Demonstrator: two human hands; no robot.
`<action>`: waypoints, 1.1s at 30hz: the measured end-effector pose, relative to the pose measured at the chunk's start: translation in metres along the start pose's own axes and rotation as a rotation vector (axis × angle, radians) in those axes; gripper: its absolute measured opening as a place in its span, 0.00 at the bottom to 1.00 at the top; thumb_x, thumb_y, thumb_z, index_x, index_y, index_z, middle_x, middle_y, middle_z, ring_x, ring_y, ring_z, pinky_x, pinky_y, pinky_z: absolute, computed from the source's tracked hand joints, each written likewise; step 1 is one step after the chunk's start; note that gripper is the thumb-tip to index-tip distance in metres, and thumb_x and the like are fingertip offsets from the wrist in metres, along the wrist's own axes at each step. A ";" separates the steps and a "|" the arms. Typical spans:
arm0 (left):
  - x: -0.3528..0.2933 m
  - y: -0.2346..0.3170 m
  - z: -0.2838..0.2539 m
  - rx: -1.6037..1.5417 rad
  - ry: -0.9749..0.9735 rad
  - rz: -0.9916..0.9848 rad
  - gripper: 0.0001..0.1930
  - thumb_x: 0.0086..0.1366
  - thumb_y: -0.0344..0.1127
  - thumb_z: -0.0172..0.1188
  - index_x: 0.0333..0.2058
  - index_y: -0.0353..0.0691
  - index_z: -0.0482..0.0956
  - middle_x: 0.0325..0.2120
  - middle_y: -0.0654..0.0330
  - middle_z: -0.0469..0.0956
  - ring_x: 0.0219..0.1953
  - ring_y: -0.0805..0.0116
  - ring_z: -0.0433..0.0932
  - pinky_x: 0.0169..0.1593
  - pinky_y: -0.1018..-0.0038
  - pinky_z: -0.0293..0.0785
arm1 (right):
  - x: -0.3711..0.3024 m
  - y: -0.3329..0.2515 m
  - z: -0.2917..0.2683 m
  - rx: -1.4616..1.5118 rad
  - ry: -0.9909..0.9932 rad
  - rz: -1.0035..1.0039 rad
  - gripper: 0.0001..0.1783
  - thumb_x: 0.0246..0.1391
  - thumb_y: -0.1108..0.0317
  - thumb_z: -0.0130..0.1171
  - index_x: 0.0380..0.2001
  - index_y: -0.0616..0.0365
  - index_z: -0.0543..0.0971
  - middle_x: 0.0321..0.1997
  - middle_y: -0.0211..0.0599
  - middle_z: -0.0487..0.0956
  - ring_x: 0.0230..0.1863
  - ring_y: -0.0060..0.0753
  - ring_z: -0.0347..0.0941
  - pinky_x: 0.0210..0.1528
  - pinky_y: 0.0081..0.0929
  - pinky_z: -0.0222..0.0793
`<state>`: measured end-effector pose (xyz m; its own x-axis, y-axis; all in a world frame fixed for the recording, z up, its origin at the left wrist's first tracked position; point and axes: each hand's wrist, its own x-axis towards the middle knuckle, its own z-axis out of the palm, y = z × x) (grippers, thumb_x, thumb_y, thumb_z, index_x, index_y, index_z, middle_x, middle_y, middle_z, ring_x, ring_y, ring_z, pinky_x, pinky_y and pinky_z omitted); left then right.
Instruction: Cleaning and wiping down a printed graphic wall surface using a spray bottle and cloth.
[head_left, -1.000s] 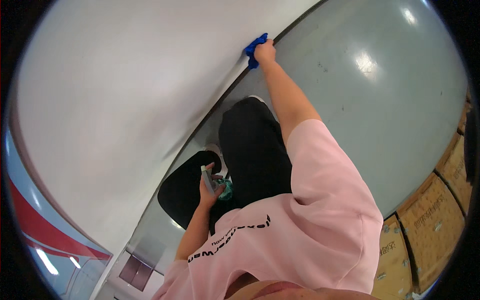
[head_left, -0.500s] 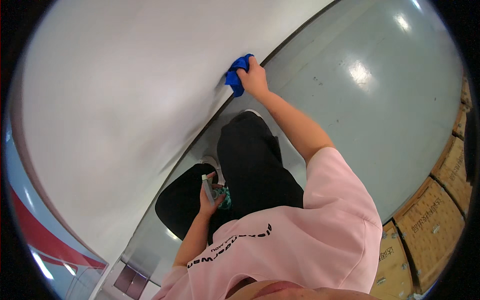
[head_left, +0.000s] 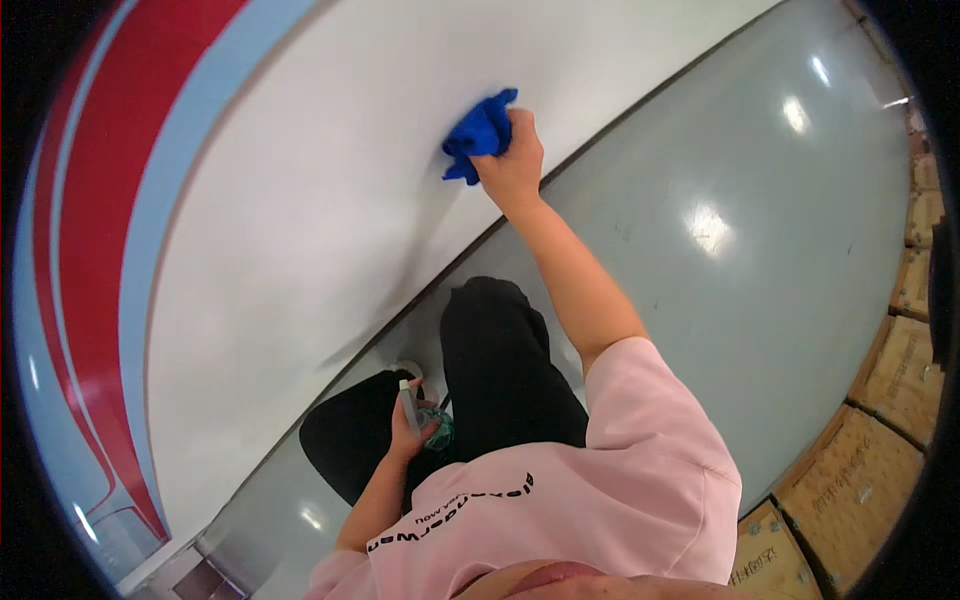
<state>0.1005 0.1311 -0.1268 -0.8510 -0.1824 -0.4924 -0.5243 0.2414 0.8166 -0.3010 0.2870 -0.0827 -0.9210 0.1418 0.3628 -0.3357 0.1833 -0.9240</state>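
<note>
White wall [head_left: 300, 200] spans the upper frame. The right hand [head_left: 518, 165], upper centre, grips a blue cloth [head_left: 478, 135] against it; the left hand [head_left: 404, 440], lower left of centre, grips what seems a grey-and-green spray bottle [head_left: 410, 408]. Wiping looks under way; how much is done or left doesn't show. Brown boxes [head_left: 850, 490] line the lower right.

And here sweeps a broad, smooth white wall [head_left: 300, 200], a curving glossy red band [head_left: 105, 180] bordered by a pale blue stripe [head_left: 200, 110] at its left edge; a thin dark strip [head_left: 480, 240] traces its foot, the shiny grey-green floor [head_left: 780, 310] gleams with white light patches [head_left: 709, 230], tan rectangular boxes [head_left: 850, 490] lining its right edge.
</note>
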 end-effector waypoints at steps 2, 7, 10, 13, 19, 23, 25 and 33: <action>0.011 0.001 0.007 -0.034 0.018 0.029 0.42 0.40 0.21 0.65 0.57 0.39 0.59 0.54 0.56 0.63 0.41 0.65 0.75 0.46 0.70 0.71 | 0.007 0.034 -0.004 -0.021 -0.016 -0.007 0.25 0.36 0.64 0.65 0.40 0.57 0.68 0.33 0.48 0.76 0.35 0.51 0.74 0.38 0.37 0.71; 0.012 -0.016 0.009 -0.059 0.033 0.038 0.41 0.40 0.21 0.66 0.56 0.40 0.60 0.54 0.57 0.63 0.41 0.66 0.75 0.44 0.70 0.71 | 0.040 0.076 -0.035 -0.361 -0.015 0.236 0.20 0.44 0.67 0.58 0.41 0.60 0.67 0.37 0.53 0.75 0.40 0.56 0.72 0.42 0.43 0.67; 0.012 -0.019 0.008 -0.060 0.034 0.049 0.41 0.40 0.22 0.66 0.56 0.40 0.60 0.53 0.58 0.63 0.40 0.67 0.75 0.43 0.70 0.71 | 0.081 0.036 -0.033 -0.227 0.097 0.039 0.21 0.45 0.67 0.56 0.44 0.61 0.69 0.42 0.48 0.73 0.44 0.51 0.70 0.46 0.39 0.66; 0.011 -0.021 0.006 -0.067 0.045 0.076 0.41 0.40 0.22 0.66 0.56 0.41 0.60 0.53 0.59 0.64 0.39 0.68 0.75 0.43 0.71 0.71 | 0.099 -0.029 -0.023 -0.095 0.164 -0.221 0.21 0.42 0.69 0.58 0.44 0.60 0.71 0.43 0.46 0.73 0.44 0.49 0.70 0.46 0.36 0.67; 0.011 -0.018 0.011 -0.115 0.044 0.120 0.41 0.39 0.22 0.66 0.56 0.42 0.60 0.52 0.59 0.65 0.39 0.69 0.75 0.43 0.71 0.71 | 0.067 0.012 -0.022 -0.211 0.153 -0.191 0.21 0.40 0.72 0.60 0.41 0.58 0.70 0.41 0.43 0.72 0.42 0.49 0.71 0.43 0.37 0.69; 0.011 -0.023 0.009 -0.080 0.019 0.092 0.42 0.39 0.21 0.66 0.56 0.42 0.60 0.53 0.58 0.64 0.39 0.68 0.74 0.44 0.71 0.71 | 0.067 0.041 -0.043 -0.375 -0.047 0.037 0.21 0.41 0.71 0.59 0.42 0.58 0.69 0.41 0.48 0.72 0.43 0.51 0.70 0.44 0.40 0.67; 0.010 -0.023 0.009 -0.091 0.019 0.120 0.43 0.38 0.21 0.66 0.57 0.42 0.59 0.54 0.58 0.62 0.39 0.68 0.74 0.44 0.71 0.71 | 0.089 0.021 -0.044 -0.319 0.030 -0.040 0.21 0.42 0.69 0.58 0.43 0.58 0.69 0.41 0.48 0.72 0.42 0.51 0.70 0.44 0.40 0.67; 0.006 -0.018 0.015 -0.159 0.125 0.205 0.43 0.39 0.22 0.66 0.57 0.40 0.57 0.55 0.58 0.61 0.39 0.66 0.75 0.44 0.70 0.72 | 0.107 -0.018 -0.050 -0.288 0.223 -0.223 0.23 0.41 0.69 0.61 0.44 0.51 0.69 0.45 0.41 0.70 0.41 0.51 0.71 0.41 0.40 0.69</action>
<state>0.1046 0.1395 -0.1492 -0.9235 -0.2635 -0.2789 -0.3216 0.1352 0.9372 -0.3839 0.3479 -0.0215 -0.7563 0.2689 0.5964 -0.4240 0.4929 -0.7598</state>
